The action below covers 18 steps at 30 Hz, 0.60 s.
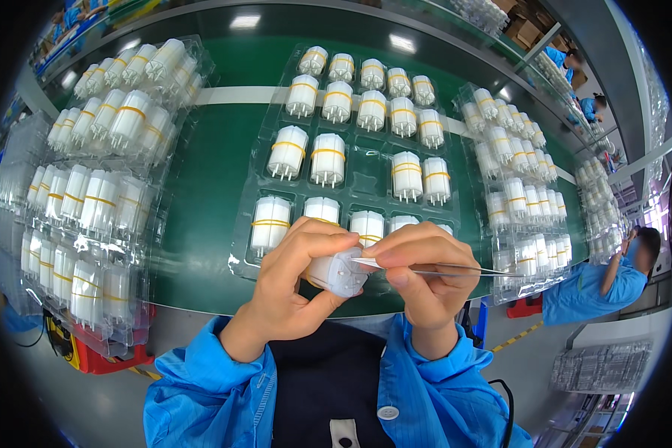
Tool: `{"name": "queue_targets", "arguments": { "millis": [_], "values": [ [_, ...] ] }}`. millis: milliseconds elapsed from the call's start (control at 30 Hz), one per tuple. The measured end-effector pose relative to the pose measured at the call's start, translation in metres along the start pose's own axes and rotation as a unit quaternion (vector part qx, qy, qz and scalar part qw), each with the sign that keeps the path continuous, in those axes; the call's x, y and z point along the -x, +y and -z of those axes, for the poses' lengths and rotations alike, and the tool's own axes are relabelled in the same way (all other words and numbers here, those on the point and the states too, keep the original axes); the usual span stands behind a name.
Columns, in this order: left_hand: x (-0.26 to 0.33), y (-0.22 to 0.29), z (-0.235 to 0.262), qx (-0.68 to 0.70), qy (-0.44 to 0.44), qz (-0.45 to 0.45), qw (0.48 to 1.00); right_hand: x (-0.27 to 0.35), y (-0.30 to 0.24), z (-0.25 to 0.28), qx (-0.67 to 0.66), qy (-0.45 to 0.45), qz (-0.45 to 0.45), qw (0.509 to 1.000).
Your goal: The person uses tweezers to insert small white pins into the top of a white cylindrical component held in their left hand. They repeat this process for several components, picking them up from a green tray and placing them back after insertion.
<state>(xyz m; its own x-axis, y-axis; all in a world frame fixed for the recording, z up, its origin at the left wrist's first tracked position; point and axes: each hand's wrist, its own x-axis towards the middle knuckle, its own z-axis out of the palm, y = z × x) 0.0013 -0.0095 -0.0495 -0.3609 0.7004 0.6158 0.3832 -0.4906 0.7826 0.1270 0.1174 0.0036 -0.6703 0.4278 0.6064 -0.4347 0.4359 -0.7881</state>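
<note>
My left hand (282, 287) is closed around a white cylindrical part (342, 275) with a yellow band, its pale end turned toward my right hand. In my right hand (429, 287), thumb and fingers pinch slim metal tweezers (470, 270), whose length sticks out to the right. A small white sliver (367, 262) shows by the fingertips at the cylinder's end; whether the tweezers grip it I cannot tell. Just beyond my hands lies a clear plastic tray (362, 183) of similar yellow-banded white cylinders with prongs. One of its compartments holds no cylinder.
Stacked clear trays of the same cylinders (89, 205) stand at the left, with more stacks (526, 201) at the right. All rest on a green worktable (194, 246). A person in blue (597, 291) is at the far right, near a red stool (525, 307).
</note>
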Motion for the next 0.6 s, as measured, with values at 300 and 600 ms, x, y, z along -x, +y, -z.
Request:
{"name": "queue_targets", "arguments": {
  "millis": [300, 600],
  "values": [
    [-0.002, -0.005, 0.002, -0.062, -0.001, -0.033, 0.998, -0.011, -0.012, 0.004, 0.132, -0.090, 0.037, 0.987],
    [-0.009, 0.014, 0.001, -0.099, 0.022, -0.013, 0.995, 0.013, -0.007, -0.006, -0.140, 0.088, -0.010, 0.986]
  ]
}}
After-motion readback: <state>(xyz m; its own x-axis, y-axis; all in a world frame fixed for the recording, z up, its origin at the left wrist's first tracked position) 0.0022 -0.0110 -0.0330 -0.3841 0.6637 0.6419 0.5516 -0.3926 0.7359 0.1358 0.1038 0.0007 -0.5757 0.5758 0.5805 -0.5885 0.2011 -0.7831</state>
